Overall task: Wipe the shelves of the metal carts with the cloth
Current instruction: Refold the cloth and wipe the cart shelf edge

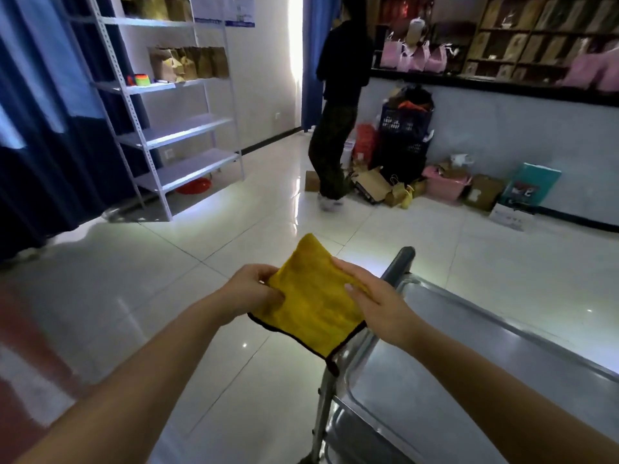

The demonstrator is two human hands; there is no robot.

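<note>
From the head view, the soft yellow square cloth with dark trim (310, 296) is held in the air between both hands, just left of the shiny steel cart's top shelf (469, 346). The left hand (249, 291) pinches its left edge and the right hand (375, 301) grips its right side. Nothing looks wiped yet. The plush folded cloth could slip, or catch the cart's grey handle (400, 262). A person (338, 105) walks on the far glossy tiles.

Yellow cloth (313, 298), dark-edged, folded flat, held up between your left hand (249, 291) and right hand (378, 303). Metal cart (469, 356) top shelf shiny, just below your right hand.
</note>
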